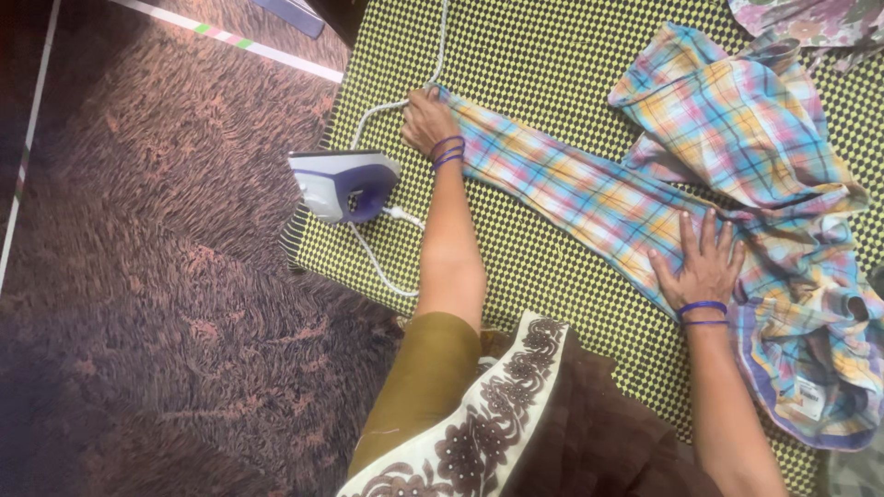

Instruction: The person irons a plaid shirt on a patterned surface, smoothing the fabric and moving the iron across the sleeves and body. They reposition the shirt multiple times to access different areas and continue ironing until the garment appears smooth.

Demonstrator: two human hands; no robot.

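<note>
On a yellow checked mat (552, 83), left hand (428, 118) pinches the plaid shirt (737, 120) sleeve's cuff, right hand (702, 262) flat and spread, best kept taut beside the iron (343, 184).

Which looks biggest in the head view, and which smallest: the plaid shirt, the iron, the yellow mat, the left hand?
1. yellow mat, though partly covered and cut off by the frame.
2. plaid shirt.
3. iron.
4. left hand, clearly smaller than the iron as seen here.
</note>
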